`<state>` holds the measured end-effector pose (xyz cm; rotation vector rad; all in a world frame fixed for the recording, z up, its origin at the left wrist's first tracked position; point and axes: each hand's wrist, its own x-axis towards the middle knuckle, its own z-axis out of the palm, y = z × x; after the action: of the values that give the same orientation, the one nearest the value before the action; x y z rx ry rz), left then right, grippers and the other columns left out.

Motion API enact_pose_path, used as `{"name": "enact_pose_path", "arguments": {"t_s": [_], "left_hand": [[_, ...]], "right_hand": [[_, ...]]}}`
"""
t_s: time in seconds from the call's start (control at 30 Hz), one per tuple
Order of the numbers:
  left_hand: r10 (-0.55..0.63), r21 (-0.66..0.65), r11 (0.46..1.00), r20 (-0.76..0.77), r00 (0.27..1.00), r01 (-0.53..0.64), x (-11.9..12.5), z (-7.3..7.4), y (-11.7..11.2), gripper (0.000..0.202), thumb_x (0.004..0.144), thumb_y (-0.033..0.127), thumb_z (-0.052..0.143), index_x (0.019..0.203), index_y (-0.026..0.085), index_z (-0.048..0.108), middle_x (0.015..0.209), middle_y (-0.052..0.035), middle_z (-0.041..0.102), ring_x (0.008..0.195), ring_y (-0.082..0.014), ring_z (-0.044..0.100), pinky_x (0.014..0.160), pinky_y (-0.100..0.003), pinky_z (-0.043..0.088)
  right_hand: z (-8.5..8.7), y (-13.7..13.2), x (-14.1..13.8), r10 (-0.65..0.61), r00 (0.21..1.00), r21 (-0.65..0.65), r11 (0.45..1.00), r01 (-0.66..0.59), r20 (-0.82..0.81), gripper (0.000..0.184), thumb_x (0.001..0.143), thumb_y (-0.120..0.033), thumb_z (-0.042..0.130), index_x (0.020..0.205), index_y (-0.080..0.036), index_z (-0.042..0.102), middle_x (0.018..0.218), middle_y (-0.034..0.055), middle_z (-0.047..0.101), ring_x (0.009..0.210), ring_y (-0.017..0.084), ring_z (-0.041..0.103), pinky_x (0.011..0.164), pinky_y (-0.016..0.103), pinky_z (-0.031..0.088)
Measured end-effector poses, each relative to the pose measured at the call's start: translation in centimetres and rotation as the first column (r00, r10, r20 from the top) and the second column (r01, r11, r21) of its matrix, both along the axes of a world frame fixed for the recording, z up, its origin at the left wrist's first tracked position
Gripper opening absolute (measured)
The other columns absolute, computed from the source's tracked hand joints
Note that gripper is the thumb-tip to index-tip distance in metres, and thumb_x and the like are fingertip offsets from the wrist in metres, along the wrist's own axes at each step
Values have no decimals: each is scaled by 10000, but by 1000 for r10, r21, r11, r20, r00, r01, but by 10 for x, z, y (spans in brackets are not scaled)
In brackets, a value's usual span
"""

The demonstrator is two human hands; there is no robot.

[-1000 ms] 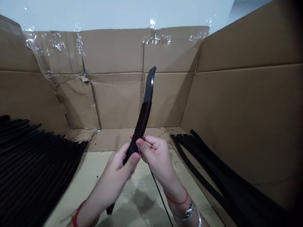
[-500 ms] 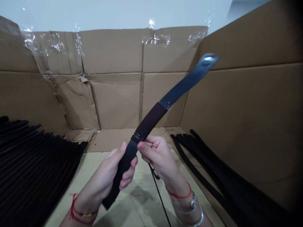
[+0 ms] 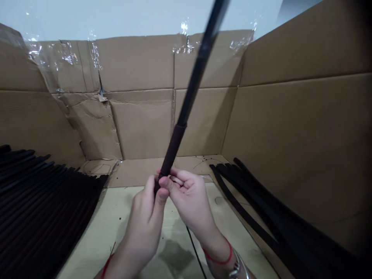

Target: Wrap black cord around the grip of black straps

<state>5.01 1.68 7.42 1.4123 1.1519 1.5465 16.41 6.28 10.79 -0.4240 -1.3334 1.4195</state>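
Note:
A long black strap rises from my hands towards the top of the view, seen edge-on and blurred, with its tip beyond the frame. A darker wrapped sleeve circles the strap just above my fingers. My left hand is closed around the strap's lower part, which the fingers hide. My right hand presses against the left and pinches the strap just below the sleeve. Both wrists wear red string, and a silver bangle shows on the right.
A dense row of black straps lies at the left, and a looser heap of black straps lies at the right. Taped cardboard walls rise behind and beside a pale board, which has a thin black cord on it.
The strap has swung from leaning right to nearly upright and turned edge-on. Its eyelet end has left the frame. My hands have risen and drawn closer, hiding the strap's lower end.

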Motion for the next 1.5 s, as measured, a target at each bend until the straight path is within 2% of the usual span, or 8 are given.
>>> {"name": "enact_pose_path", "arguments": {"t_s": [0.13, 0.27, 0.4, 0.83, 0.97, 1.17, 1.37, 1.5], "left_hand": [[-353, -179, 912, 119, 928, 370, -6, 1, 0, 531, 939, 650, 329, 866, 158, 515, 521, 35, 447, 380, -73, 358, 383, -181, 280], [-5, -43, 999, -5, 1000, 5, -7, 3, 5, 511, 902, 631, 467, 716, 154, 480, 544, 16, 459, 473, -76, 417, 443, -164, 322], [-379, -151, 903, 164, 911, 403, -9, 5, 8, 618, 851, 775, 338, 751, 177, 459, 463, 67, 342, 352, -64, 254, 343, -178, 221], [-118, -70, 989, 122, 986, 127, -2, 2, 10, 503, 850, 643, 557, 798, 148, 485, 554, 43, 430, 471, -51, 380, 441, -131, 309], [-465, -273, 781, 347, 814, 562, -2, 2, 6, 591, 836, 766, 403, 787, 180, 462, 447, 87, 306, 333, -59, 240, 325, -168, 234], [112, 131, 986, -50, 992, -105, 1, -1, 4, 498, 866, 649, 519, 930, 155, 538, 664, 6, 506, 594, -90, 453, 533, -170, 346], [-361, -128, 911, 218, 907, 393, -3, 4, 2, 599, 815, 745, 484, 762, 149, 492, 552, 56, 326, 425, -46, 242, 372, -162, 196], [-172, -68, 981, 131, 976, 182, 1, 4, 5, 581, 844, 717, 472, 788, 141, 524, 589, 9, 470, 504, -80, 420, 454, -167, 335]], "right_hand": [[-1, -3, 2, 78, 990, 72, 994, -87, 117, 271, 752, -381, 761, 692, -133, 668, 533, -11, 576, 443, 82, 518, 410, 182, 433], [-7, 1, -3, -30, 999, 65, 997, 28, 30, 330, 790, -444, 712, 676, -149, 617, 500, -39, 512, 375, 79, 489, 350, 187, 399], [-7, 7, -5, 228, 973, -13, 974, -228, 42, 351, 688, -452, 798, 779, -128, 699, 483, -48, 484, 451, 94, 532, 418, 188, 429], [-1, 13, 11, 50, 999, 28, 998, -50, -11, 313, 711, -416, 796, 801, -128, 716, 479, -67, 416, 399, 38, 307, 375, 171, 263], [-1, 9, 12, 281, 957, 9, 959, -282, 73, 439, 678, -493, 799, 919, -131, 743, 474, -65, 437, 366, 24, 270, 349, 163, 241], [1, -1, 2, 22, 999, -8, 1000, -22, -23, 410, 640, -440, 833, 925, -161, 743, 638, 6, 642, 549, 116, 590, 530, 220, 524], [6, 0, 17, 224, 966, 63, 970, -233, 128, 221, 715, -338, 799, 791, -144, 727, 609, 4, 640, 564, 130, 641, 550, 220, 545], [-1, -6, 5, -66, 992, 67, 996, 59, 109, 247, 786, -372, 728, 728, -150, 633, 510, -24, 571, 366, 106, 541, 345, 197, 425]]}}
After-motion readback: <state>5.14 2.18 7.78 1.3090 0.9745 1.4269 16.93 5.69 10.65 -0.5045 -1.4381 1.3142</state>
